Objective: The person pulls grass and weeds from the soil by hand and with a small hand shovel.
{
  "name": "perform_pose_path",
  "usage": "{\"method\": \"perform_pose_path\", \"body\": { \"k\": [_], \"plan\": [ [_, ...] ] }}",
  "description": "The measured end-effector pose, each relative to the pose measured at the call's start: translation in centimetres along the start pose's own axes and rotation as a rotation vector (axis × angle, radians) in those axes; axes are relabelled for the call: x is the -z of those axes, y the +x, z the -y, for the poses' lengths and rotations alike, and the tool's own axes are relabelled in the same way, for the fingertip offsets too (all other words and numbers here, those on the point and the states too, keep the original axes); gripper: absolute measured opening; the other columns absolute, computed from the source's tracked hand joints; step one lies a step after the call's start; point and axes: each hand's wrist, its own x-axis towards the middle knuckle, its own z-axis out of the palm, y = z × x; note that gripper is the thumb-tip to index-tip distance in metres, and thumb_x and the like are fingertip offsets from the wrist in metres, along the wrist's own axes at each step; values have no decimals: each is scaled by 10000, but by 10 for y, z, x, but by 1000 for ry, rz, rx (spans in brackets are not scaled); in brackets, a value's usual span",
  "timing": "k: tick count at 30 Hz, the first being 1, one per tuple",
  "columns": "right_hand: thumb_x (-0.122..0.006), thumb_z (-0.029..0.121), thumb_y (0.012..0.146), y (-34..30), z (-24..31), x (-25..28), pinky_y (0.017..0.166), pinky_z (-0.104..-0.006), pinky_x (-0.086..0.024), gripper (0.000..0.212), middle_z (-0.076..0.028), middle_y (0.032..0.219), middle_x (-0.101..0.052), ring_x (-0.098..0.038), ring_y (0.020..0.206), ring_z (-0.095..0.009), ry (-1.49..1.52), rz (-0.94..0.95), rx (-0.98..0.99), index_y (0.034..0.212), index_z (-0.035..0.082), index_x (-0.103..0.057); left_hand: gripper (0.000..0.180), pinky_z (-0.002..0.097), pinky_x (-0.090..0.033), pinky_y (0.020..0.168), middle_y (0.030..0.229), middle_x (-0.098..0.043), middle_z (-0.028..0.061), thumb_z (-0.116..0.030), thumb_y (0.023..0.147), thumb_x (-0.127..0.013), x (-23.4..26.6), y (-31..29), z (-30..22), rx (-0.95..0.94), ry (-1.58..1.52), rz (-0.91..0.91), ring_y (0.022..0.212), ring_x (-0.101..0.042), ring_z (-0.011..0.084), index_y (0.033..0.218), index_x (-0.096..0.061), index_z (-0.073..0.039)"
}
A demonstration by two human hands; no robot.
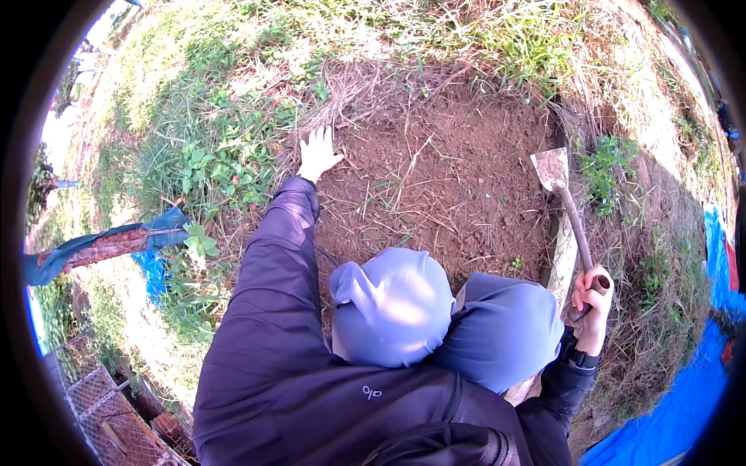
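Note:
My left hand reaches out to the left edge of a patch of bare brown soil, its fingers spread beside dry grass and holding nothing. Whether it touches the ground I cannot tell. At the right, my right hand is wrapped round the handle of a small hand hoe. The tool's flat, soil-smeared metal blade points away from me and lies at the right edge of the soil. Loose straw is scattered over the patch.
My bent knees are at the near side of the soil. Leafy weeds grow on the left, grass at the far side. A cloth-wrapped pole juts in from the left. A blue tarp lies lower right, wire fencing lower left.

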Motion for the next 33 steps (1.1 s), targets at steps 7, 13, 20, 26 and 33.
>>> {"method": "perform_pose_path", "body": {
  "k": [7,13,20,26,33],
  "plan": [
    [-514,21,610,61,-2,-91,375,-195,-315,112,-41,630,-472,-403,408,-59,-319,282,-51,701,39,-451,693,467,-361,934,1223,-444,113,-259,695,-695,-1,-27,45,-257,-2,-349,1137,-430,270,1292,-398,-71],
    [-484,3,598,101,-8,-142,381,-209,-339,97,-48,616,-477,-429,406,-78,-458,328,-66,685,36,-456,806,405,-404,895,1194,-463,116,-287,674,-726,14,18,26,-125,7,-557,1107,-456,264,1340,-330,-67],
    [-494,-72,601,110,-6,-158,386,-212,-338,132,-17,588,-485,-450,418,-76,-526,360,-109,693,22,-494,234,374,-454,693,838,-573,88,-271,804,-578,-22,51,52,-129,193,-448,808,-566,230,858,-598,-45],
    [-502,-76,597,109,-36,-176,402,-202,-320,128,20,568,-461,-434,436,-51,-572,438,-73,674,27,-504,253,379,-481,642,758,-573,87,-324,838,-558,26,7,95,-267,-34,-414,734,-598,242,812,-591,-75],
    [-575,-10,580,136,-97,-236,515,-239,-343,139,-6,587,-449,-400,565,-77,-794,728,123,709,23,-537,223,379,-492,684,797,-574,136,-252,878,-508,35,-110,166,28,-125,-369,784,-596,294,886,-568,-38]
  ]
}}
